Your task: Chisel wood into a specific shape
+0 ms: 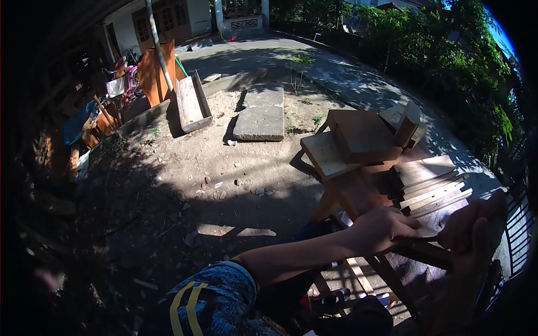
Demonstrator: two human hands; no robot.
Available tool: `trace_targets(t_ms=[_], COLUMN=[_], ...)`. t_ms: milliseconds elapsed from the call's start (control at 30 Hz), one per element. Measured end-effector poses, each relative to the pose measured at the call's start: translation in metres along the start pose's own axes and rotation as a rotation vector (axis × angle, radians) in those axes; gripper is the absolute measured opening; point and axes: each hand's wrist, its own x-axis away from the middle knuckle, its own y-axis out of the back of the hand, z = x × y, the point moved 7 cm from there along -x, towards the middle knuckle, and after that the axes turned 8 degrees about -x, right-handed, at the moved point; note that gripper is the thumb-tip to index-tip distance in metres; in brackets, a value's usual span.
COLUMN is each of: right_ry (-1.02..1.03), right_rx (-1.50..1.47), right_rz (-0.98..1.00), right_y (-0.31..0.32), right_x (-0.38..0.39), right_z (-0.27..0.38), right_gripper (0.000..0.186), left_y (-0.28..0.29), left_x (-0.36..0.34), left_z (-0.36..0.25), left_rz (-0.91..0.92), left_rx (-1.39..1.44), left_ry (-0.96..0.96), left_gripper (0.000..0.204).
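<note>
My left hand reaches across to the right over a reddish-brown wooden table, its fingers closed. Close beside it, in deep shade, is my right hand, also closed, with the thumb raised. A thin dark piece runs between the two hands; its kind is too dark to tell. Just beyond them lies a stack of pale wooden slats. Farther back on the table sits a brown wooden box-like block, partly over a lighter board.
A long wooden trough leans near an orange-brown panel and a metal pole. Concrete slabs lie on sandy ground. A black metal fence stands at the right edge. Table legs stand beneath my arms.
</note>
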Motion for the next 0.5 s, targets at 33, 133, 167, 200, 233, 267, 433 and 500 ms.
trace_targets(t_ms=[33,133,167,200,233,267,433,500], right_ry=[0.013,0.103,0.152,0.197,0.25,0.287,0.068,0.073], right_rx=[-0.059,-0.069,0.003,0.027,0.071,0.101,0.129,0.207], right_rz=[-0.013,-0.073,-0.036,-0.04,0.054,0.133,0.087,0.094], right_y=[-0.003,-0.008,-0.012,-0.015,-0.021,-0.029,-0.026,-0.024], right_x=[0.002,0.007,0.006,0.007,0.005,0.006,0.005,0.009], right_z=[0.002,0.014,0.019,0.024,0.027,0.031,0.02,0.025], right_gripper=[0.041,0.029,0.027,0.025,0.025,0.023,0.016,0.013], left_y=[0.002,0.003,0.008,0.01,0.009,0.013,0.016,0.016], left_x=[0.0,-0.003,-0.005,-0.007,-0.008,-0.008,-0.003,-0.005], left_z=[0.0,-0.002,-0.005,-0.007,-0.006,-0.009,-0.002,0.002], left_rz=[-0.026,0.009,-0.023,-0.024,0.034,0.01,0.176,0.202], left_rx=[0.028,-0.004,0.006,0.013,0.018,0.035,0.097,0.073], left_ry=[-0.006,0.01,-0.012,-0.005,0.025,-0.005,0.001,-0.008], left_gripper=[0.035,0.038,0.039,0.04,0.041,0.042,0.052,0.058])
